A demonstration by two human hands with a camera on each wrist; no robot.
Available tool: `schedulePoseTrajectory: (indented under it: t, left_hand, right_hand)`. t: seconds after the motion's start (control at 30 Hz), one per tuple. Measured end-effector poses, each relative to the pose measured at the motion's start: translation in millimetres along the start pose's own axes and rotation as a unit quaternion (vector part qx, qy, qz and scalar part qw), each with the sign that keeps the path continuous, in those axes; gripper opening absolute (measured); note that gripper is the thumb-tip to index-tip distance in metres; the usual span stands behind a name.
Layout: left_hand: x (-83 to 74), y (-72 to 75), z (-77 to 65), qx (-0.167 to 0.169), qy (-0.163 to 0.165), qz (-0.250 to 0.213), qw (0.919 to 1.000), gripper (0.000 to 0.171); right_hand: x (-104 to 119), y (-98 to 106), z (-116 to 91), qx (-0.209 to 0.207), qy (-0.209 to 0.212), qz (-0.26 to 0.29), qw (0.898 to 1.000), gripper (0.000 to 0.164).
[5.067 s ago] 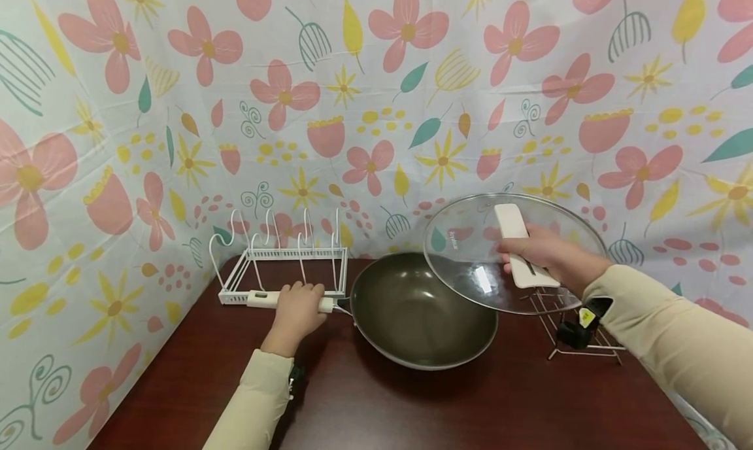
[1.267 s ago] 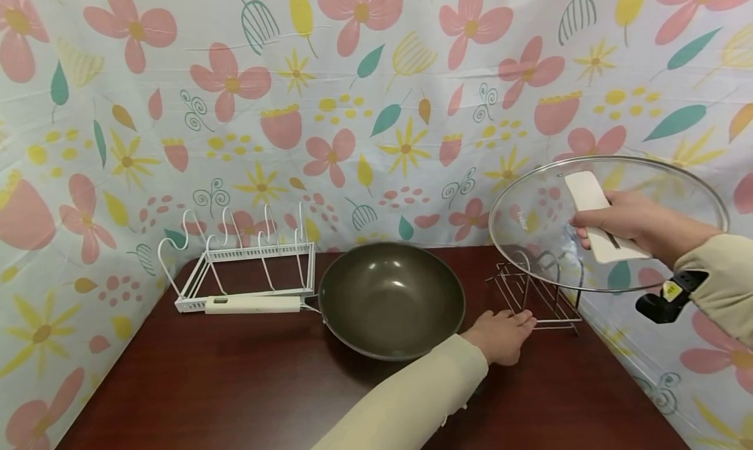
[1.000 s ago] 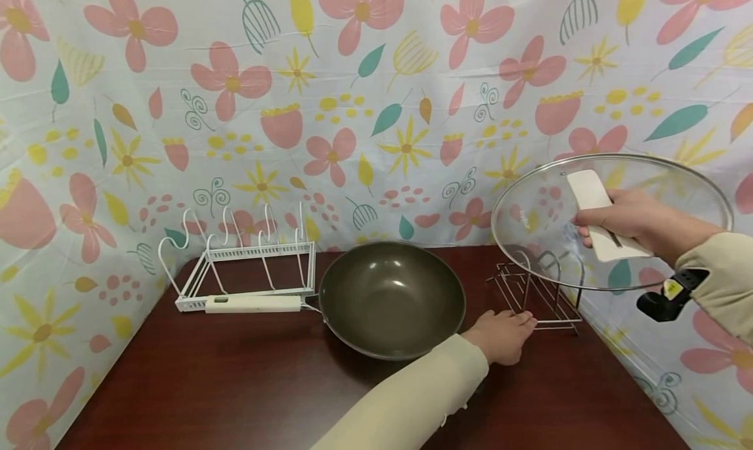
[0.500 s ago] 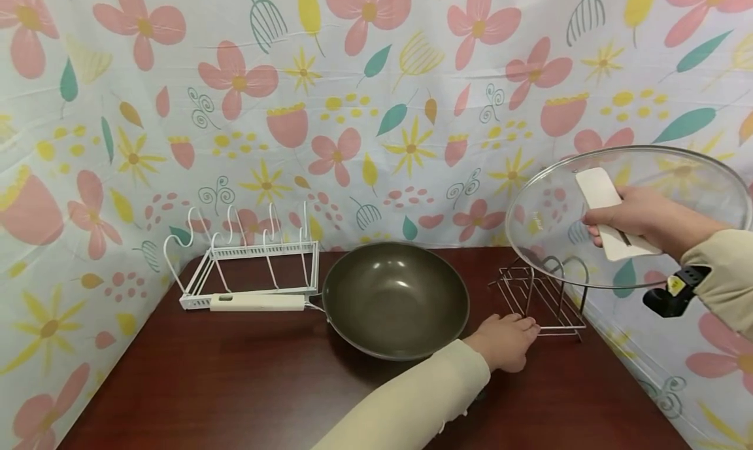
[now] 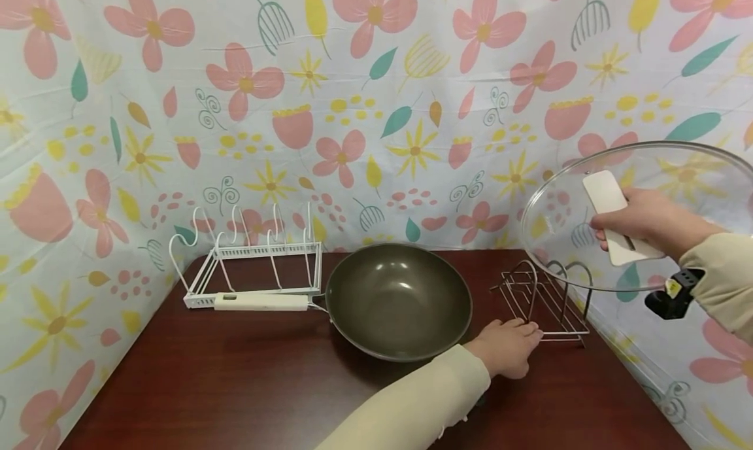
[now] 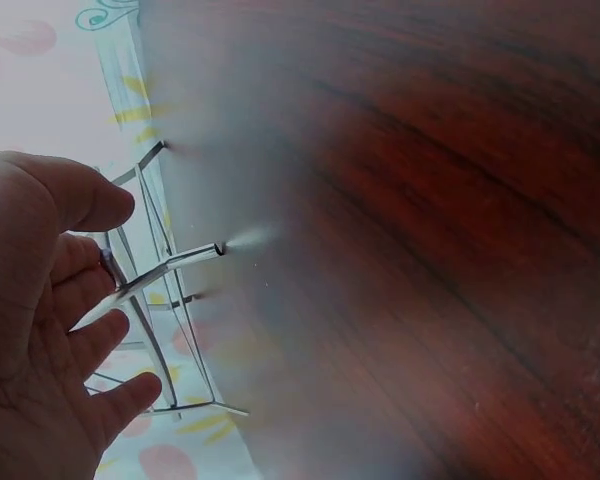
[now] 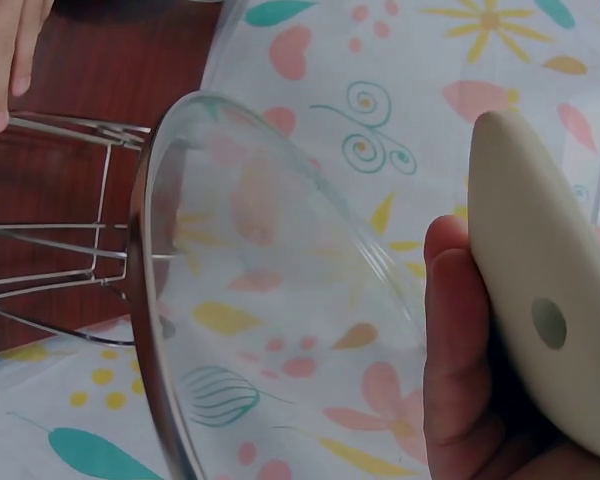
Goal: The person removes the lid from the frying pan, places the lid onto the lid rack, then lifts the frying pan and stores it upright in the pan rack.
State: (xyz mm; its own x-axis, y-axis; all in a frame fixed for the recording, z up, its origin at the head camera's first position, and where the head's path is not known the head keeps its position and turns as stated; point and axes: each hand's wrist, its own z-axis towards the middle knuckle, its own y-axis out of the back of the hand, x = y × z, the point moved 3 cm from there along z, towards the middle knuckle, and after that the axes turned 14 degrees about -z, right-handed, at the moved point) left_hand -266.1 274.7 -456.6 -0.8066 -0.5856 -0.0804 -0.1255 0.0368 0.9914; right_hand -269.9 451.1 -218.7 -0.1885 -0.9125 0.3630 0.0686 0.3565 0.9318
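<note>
In the head view my right hand [image 5: 653, 221] grips the cream handle [image 5: 612, 208] of a glass lid [image 5: 555, 221]. The lid is raised and tilted above the wire rack [image 5: 534, 293] at the right, its right edge cut off by the frame. My left hand [image 5: 506, 348] reaches across to that rack, its fingers lying on the front wire. In the left wrist view the thumb [image 6: 100, 205] stands apart from the fingers, which lie along the rack's wire [image 6: 185, 259]. The right wrist view shows the lid's metal rim [image 7: 145, 300] close beside the rack.
A dark wok [image 5: 400, 306] sits mid-table, its cream handle [image 5: 261, 301] pointing left. Behind that handle stands a white rack [image 5: 206, 299] with upright hooks. Patterned cloth [image 5: 376, 77] hangs around the back and sides of the brown table [image 5: 235, 384].
The left hand has let go of the wok's handle and moved right to the wire rack. The lid has gone right, away from the wok, drifting slightly farther right in the last second.
</note>
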Motion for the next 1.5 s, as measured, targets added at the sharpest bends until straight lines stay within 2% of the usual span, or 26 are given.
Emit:
schedulePoseTrajectory:
  t: [0.53, 0.93, 1.2, 1.5]
  left_hand:
    - [0.1, -5.4, -1.5, -0.018, 0.011, 0.015, 0.9997, 0.065]
    - [1.0, -3.0, -3.1, -0.008, 0.019, -0.005, 0.9998, 0.067]
    - [2.2, -4.1, -1.7, -0.003, 0.014, 0.001, 0.9999, 0.067]
    - [1.2, -3.2, -2.0, -0.014, 0.011, 0.015, 0.9997, 0.064]
  right_hand:
    - [0, -16, -2, 0.000, 0.023, -0.014, 1.000, 0.052]
    - [2, -12, -5, -0.007, 0.035, -0.039, 0.999, 0.052]
    - [-2, -22, -1, -0.004, 0.046, -0.047, 0.998, 0.046]
    - [-4, -29, 2, -0.005, 0.047, -0.057, 0.997, 0.051]
